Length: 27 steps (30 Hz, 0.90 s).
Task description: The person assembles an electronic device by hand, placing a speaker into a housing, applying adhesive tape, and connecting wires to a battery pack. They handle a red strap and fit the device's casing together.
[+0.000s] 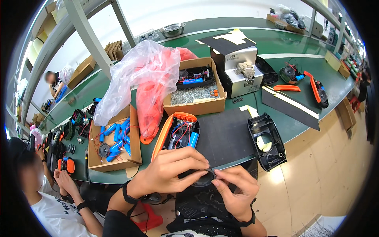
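Black ring (203, 183): raised between the two hands, over the person's lap, just short of the edge of the table (335, 85).
Left hand (169, 170): thumb and fingers drawn narrow, pinching the ring by its left side.
Right hand (239, 189): thumb and fingertips narrowed on the ring's right side.
Orange-rimmed casing (161, 138): just beyond the left hand, open like a tray, with thin wires and a blue cylinder (193, 139) inside.
Near carton (114, 166): left of the left hand and a little farther out, open-topped, loosely filled with blue cylinders, thin wires and a round speaker (104, 150).
Far carton (195, 108): well ahead of both hands, holding a heap of small silvery pieces (189, 94) and a few small orange parts (214, 93); a black housing (201, 81) with wires and another blue cylinder sits toward its back.
Plastic bag (126, 71): beyond the left hand, clear and crumpled, orange-red parts showing through it.
Black shell (276, 156): ahead and to the right of the right hand, at the table's edge, inner side showing, a round opening in it.
Black mat (227, 136): flat beyond the right hand, between casing and shell.
Metal bowl (172, 31): far beyond both hands; contents too small to tell.
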### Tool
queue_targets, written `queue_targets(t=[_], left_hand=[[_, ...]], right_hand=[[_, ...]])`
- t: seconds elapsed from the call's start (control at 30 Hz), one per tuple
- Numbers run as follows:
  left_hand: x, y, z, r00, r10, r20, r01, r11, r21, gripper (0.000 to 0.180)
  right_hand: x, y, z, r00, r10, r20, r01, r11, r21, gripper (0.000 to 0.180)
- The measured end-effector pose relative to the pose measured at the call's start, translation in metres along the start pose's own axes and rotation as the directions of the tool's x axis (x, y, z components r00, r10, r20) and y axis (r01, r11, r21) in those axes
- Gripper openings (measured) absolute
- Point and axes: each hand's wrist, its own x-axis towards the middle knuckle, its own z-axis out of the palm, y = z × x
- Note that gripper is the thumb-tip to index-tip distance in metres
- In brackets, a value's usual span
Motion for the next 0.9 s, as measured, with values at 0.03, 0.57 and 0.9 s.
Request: queue_targets(t=[0.03, 0.57, 0.9], left_hand=[[0.000, 0.001, 0.001, 1.000, 0.000, -0.011, 0.000, 1.000, 0.009, 0.021], [0.001, 0.006, 0.013, 0.995, 0.061, -0.078, -0.045, 0.980, 0.191, 0.022], [0.005, 0.014, 0.016, 0.959, -0.030, -0.282, 0.114, 0.952, 0.285, 0.024]], right_hand=[[-0.001, 0.000, 0.002, 0.999, -0.033, -0.020, 0.032, 0.999, -0.028, 0.032], [-0.008, 0.005, 0.013, 0.988, -0.120, -0.102, 0.099, 0.977, -0.189, 0.045], [0.020, -0.011, -0.065, 0.950, -0.179, -0.255, -0.095, 0.615, -0.783, 0.069]])
